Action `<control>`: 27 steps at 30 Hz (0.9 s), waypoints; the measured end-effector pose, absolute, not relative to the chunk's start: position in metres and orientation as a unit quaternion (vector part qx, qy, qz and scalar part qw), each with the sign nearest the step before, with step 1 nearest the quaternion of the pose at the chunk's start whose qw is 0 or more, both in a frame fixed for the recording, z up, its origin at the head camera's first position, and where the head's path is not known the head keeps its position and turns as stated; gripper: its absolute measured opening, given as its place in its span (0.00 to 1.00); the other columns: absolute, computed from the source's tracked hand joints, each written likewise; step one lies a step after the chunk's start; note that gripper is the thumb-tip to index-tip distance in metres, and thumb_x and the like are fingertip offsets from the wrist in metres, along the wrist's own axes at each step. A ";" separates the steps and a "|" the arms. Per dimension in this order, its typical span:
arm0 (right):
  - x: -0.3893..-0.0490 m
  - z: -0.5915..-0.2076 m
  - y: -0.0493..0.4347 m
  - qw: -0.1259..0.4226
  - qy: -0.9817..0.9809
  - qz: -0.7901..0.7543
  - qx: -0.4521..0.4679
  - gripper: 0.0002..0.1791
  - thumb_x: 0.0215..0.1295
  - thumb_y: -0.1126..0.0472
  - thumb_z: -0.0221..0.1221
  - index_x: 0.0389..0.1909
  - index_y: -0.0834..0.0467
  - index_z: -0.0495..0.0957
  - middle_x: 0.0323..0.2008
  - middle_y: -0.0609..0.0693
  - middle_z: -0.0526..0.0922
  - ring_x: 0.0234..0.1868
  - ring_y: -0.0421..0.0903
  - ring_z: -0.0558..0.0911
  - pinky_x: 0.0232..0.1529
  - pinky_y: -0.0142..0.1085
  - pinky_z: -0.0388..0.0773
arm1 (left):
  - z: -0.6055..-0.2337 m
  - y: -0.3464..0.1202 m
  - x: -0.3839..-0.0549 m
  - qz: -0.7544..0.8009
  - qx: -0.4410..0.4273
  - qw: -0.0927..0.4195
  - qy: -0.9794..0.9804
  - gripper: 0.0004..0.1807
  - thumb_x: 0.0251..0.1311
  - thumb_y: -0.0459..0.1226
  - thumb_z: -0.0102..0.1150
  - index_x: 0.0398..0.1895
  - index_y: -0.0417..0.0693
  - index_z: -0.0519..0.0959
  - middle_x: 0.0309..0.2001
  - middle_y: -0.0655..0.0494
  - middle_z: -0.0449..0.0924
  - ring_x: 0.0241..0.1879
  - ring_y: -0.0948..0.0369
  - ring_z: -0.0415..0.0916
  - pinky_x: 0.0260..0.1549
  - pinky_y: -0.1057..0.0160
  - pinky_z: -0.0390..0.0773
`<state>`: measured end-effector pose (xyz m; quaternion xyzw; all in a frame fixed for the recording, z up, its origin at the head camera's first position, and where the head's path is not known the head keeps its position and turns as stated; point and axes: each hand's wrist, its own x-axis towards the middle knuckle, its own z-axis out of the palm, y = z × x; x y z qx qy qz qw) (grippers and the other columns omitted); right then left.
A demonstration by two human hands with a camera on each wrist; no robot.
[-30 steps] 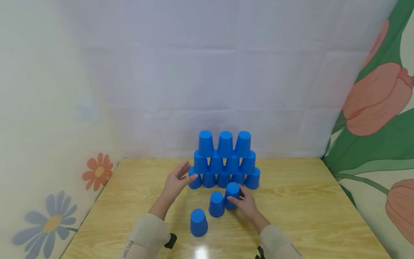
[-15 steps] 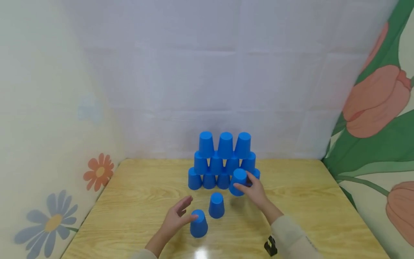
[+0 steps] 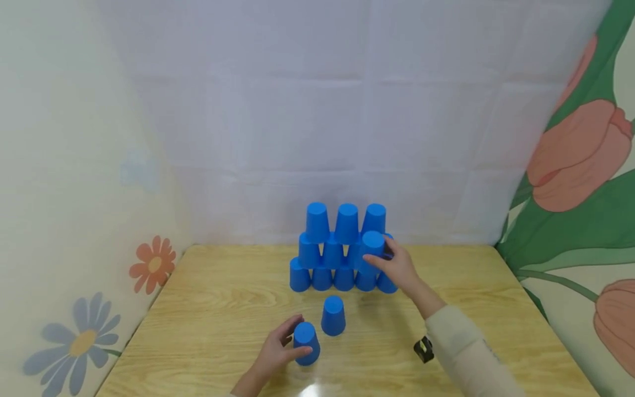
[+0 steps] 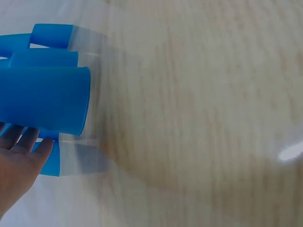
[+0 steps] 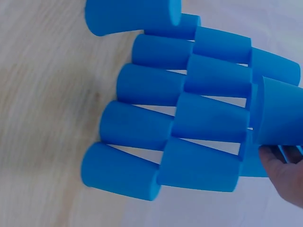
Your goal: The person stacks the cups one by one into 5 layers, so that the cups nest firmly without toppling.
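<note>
In the head view my right hand (image 3: 399, 270) grips an upside-down blue cup (image 3: 372, 242) and holds it up in front of the stack's right side. The right wrist view shows this cup (image 5: 284, 111) beside the top row, with my fingers along its side. My left hand (image 3: 278, 350) has thumb and fingers round another upside-down blue cup (image 3: 305, 334), which stands on the table near the front. Behind the two hands rises a stack of blue cups (image 3: 317, 220) in three rows, the top row three wide. The raised cup hides part of the middle row.
One more blue cup (image 3: 333, 315) stands upside down between the left hand's cup and the stack. The wooden table (image 3: 213, 309) ends at a white cloth backdrop (image 3: 268, 204). Flower-printed walls flank both sides.
My right hand has lifted its cup from the table up to the middle row's height. My left hand has come back from the stack's left side to the front cup and closed round it.
</note>
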<state>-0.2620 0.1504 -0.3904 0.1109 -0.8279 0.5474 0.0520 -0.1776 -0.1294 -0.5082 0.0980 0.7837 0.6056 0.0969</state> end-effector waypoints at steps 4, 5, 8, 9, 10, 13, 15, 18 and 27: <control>-0.265 -0.375 0.154 0.055 -0.825 0.550 0.118 0.34 0.52 0.48 0.59 0.58 0.58 0.61 0.52 0.58 0.69 0.52 0.54 0.68 0.50 0.51 0.64 | -0.514 -0.127 -0.175 0.606 0.085 0.100 0.785 0.40 0.44 0.40 0.64 0.59 0.35 0.58 0.56 0.38 0.61 0.55 0.43 0.57 0.50 0.47 0.61; -0.266 -0.371 0.154 0.057 -0.825 0.550 0.121 0.34 0.52 0.48 0.59 0.57 0.59 0.61 0.52 0.58 0.69 0.52 0.54 0.68 0.50 0.50 0.64 | -0.515 -0.126 -0.175 0.607 0.083 0.100 0.784 0.39 0.44 0.40 0.64 0.59 0.35 0.58 0.56 0.38 0.61 0.55 0.43 0.58 0.50 0.47 0.61; -0.270 -0.360 0.155 0.065 -0.823 0.549 0.132 0.33 0.52 0.48 0.59 0.57 0.59 0.62 0.50 0.57 0.70 0.51 0.53 0.69 0.50 0.50 0.65 | -0.519 -0.126 -0.174 0.614 0.084 0.092 0.779 0.38 0.44 0.39 0.64 0.58 0.35 0.60 0.55 0.38 0.63 0.54 0.43 0.59 0.50 0.47 0.62; -0.271 -0.356 0.154 0.069 -0.823 0.547 0.135 0.33 0.52 0.48 0.58 0.56 0.59 0.62 0.50 0.57 0.71 0.50 0.53 0.69 0.50 0.50 0.65 | -0.520 -0.126 -0.174 0.616 0.085 0.090 0.778 0.37 0.44 0.39 0.64 0.58 0.34 0.60 0.54 0.39 0.64 0.54 0.43 0.59 0.50 0.47 0.62; -0.273 -0.353 0.154 0.072 -0.823 0.545 0.139 0.32 0.52 0.48 0.58 0.56 0.59 0.63 0.49 0.57 0.71 0.50 0.52 0.70 0.50 0.50 0.65 | -0.521 -0.125 -0.173 0.618 0.086 0.086 0.777 0.37 0.44 0.39 0.65 0.57 0.34 0.61 0.54 0.39 0.65 0.54 0.43 0.60 0.50 0.47 0.62; -0.277 -0.343 0.154 0.079 -0.825 0.540 0.145 0.32 0.52 0.48 0.58 0.55 0.59 0.64 0.48 0.56 0.72 0.49 0.51 0.70 0.50 0.49 0.65 | -0.522 -0.125 -0.172 0.624 0.086 0.079 0.773 0.35 0.44 0.39 0.64 0.55 0.34 0.63 0.52 0.40 0.67 0.53 0.44 0.61 0.49 0.48 0.63; -0.279 -0.337 0.153 0.081 -0.824 0.541 0.149 0.31 0.53 0.48 0.58 0.55 0.59 0.64 0.48 0.56 0.72 0.49 0.51 0.70 0.50 0.48 0.65 | -0.523 -0.125 -0.172 0.625 0.083 0.078 0.772 0.34 0.44 0.39 0.64 0.55 0.35 0.64 0.51 0.40 0.67 0.53 0.44 0.62 0.49 0.50 0.64; -0.281 -0.329 0.152 0.085 -0.822 0.543 0.150 0.32 0.53 0.48 0.58 0.56 0.59 0.63 0.49 0.56 0.72 0.49 0.51 0.70 0.50 0.47 0.65 | -0.523 -0.125 -0.171 0.628 0.081 0.079 0.770 0.33 0.44 0.39 0.64 0.54 0.35 0.65 0.51 0.40 0.68 0.52 0.45 0.62 0.49 0.51 0.65; -0.297 -0.302 0.149 0.105 -0.817 0.553 0.127 0.33 0.52 0.47 0.58 0.55 0.60 0.63 0.49 0.56 0.71 0.49 0.51 0.70 0.49 0.47 0.66 | -0.524 -0.124 -0.170 0.626 0.069 0.081 0.773 0.32 0.45 0.39 0.64 0.54 0.36 0.65 0.51 0.40 0.68 0.52 0.44 0.62 0.48 0.50 0.65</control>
